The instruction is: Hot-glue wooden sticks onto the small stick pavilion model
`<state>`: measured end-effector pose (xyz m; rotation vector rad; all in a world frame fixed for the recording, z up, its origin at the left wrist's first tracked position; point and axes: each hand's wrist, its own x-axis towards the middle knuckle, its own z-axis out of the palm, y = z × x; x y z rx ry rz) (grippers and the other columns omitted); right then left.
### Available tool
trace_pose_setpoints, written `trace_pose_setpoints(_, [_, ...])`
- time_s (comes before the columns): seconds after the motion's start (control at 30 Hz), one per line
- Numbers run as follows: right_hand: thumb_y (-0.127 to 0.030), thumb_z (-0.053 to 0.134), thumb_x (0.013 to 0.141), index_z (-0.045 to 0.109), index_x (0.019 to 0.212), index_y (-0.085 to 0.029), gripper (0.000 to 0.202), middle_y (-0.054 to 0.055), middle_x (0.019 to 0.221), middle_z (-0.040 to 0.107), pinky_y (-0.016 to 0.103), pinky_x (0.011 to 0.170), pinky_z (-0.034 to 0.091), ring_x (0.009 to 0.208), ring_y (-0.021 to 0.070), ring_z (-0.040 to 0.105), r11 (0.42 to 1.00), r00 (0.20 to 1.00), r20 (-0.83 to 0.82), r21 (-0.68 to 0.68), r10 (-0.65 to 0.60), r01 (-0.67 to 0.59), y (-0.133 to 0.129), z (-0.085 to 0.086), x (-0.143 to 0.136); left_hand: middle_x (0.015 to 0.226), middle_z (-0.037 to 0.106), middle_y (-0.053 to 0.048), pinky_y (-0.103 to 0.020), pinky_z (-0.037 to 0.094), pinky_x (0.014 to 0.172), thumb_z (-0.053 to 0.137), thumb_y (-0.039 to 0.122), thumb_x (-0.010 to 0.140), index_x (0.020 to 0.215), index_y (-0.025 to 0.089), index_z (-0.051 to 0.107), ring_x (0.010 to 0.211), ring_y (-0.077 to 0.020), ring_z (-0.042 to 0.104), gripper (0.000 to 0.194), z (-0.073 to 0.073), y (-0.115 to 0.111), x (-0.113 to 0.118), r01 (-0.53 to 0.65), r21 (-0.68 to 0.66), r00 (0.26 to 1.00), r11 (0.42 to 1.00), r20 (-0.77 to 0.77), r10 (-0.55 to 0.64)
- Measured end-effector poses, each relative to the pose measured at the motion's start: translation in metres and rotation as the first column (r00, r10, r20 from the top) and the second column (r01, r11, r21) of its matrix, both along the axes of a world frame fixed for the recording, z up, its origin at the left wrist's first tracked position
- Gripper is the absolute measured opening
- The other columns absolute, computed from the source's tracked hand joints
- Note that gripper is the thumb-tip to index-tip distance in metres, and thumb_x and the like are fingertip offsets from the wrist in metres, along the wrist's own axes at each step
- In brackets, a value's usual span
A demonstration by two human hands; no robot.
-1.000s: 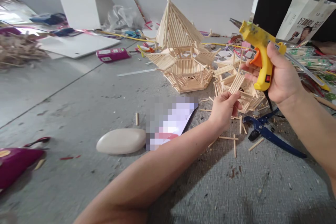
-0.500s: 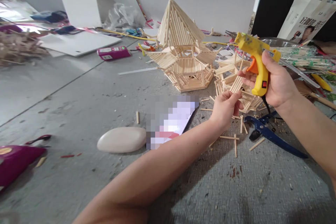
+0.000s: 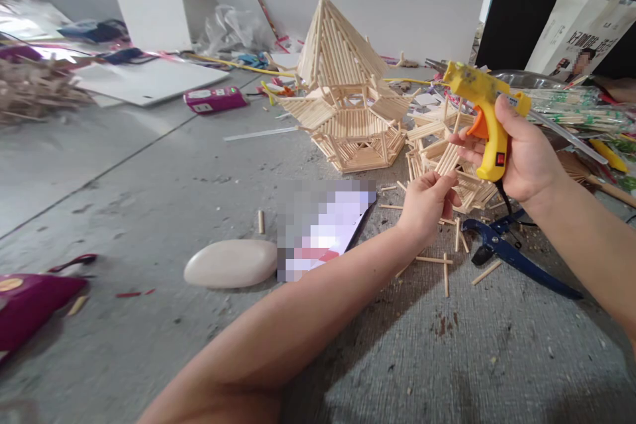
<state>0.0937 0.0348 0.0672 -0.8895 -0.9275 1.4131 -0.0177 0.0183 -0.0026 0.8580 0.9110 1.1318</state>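
My right hand (image 3: 529,156) is wrapped round the handle of a yellow hot glue gun (image 3: 479,85), with its orange trigger and nozzle facing left. A clear glue stick (image 3: 571,139) juts from its rear. To the left and lower, my left hand (image 3: 427,204) is closed in a pinch on several thin wooden sticks (image 3: 450,158). Just behind these sticks stands a partly visible wooden stick frame (image 3: 422,129); whether they touch it I cannot tell. Further left stands a stick-built pavilion model (image 3: 342,122) with a pointed roof.
Blue-handled cutters (image 3: 527,268) and loose stick pieces (image 3: 446,278) lie near my hands. A phone (image 3: 330,225), partly blurred, lies beside a pale oval object (image 3: 231,264). Further off are a purple box (image 3: 214,100), a white board (image 3: 149,79), packaged sticks (image 3: 581,109) and a tote bag (image 3: 579,26).
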Motion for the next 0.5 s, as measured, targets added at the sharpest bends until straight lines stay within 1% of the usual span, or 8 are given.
trace_pose_setpoints(0.17, [-0.041, 0.050, 0.081, 0.062, 0.075, -0.024, 0.021, -0.002, 0.070, 0.065, 0.036, 0.087, 0.045, 0.076, 0.0146, 0.064, 1.000, 1.000, 0.014, 0.018, 0.002, -0.002, 0.001, -0.002, -0.001, 0.039, 0.051, 0.005, -0.017, 0.023, 0.032, 0.052, 0.023, 0.081, 0.061, 0.016, 0.048, 0.028, -0.0039, 0.035, 0.022, 0.001, 0.000, 0.001, -0.003, 0.001, 1.000, 1.000, -0.008, 0.003])
trace_pose_setpoints(0.27, [-0.042, 0.050, 0.081, 0.063, 0.075, -0.025, 0.022, -0.002, 0.070, 0.065, 0.037, 0.087, 0.045, 0.076, 0.0146, 0.065, 1.000, 1.000, 0.003, 0.007, 0.001, -0.001, -0.001, 0.000, 0.001, 0.040, 0.051, 0.004, -0.017, 0.022, 0.033, 0.053, 0.024, 0.081, 0.061, 0.016, 0.048, 0.028, -0.0036, 0.036, 0.022, 0.001, 0.000, 0.000, -0.006, -0.002, 1.000, 1.000, -0.011, 0.006])
trace_pose_setpoints(0.37, [-0.041, 0.048, 0.083, 0.063, 0.077, -0.025, 0.023, -0.002, 0.069, 0.064, 0.040, 0.086, 0.046, 0.077, 0.0154, 0.065, 1.000, 1.000, -0.001, -0.002, 0.002, -0.002, -0.004, 0.003, 0.006, 0.041, 0.051, 0.004, -0.017, 0.022, 0.033, 0.053, 0.025, 0.080, 0.062, 0.016, 0.050, 0.029, -0.0034, 0.036, 0.020, 0.001, 0.000, 0.000, -0.004, -0.017, 1.000, 1.000, -0.009, 0.004])
trace_pose_setpoints(0.5, [-0.045, 0.046, 0.083, 0.063, 0.078, -0.026, 0.026, -0.002, 0.070, 0.063, 0.044, 0.082, 0.047, 0.083, 0.0181, 0.064, 1.000, 1.000, 0.019, 0.011, -0.017, 0.017, -0.007, 0.006, 0.014, 0.042, 0.051, 0.004, -0.018, 0.022, 0.033, 0.054, 0.027, 0.079, 0.064, 0.016, 0.051, 0.029, -0.0034, 0.036, 0.019, 0.001, 0.001, -0.002, 0.000, -0.041, 1.000, 0.999, -0.011, 0.000])
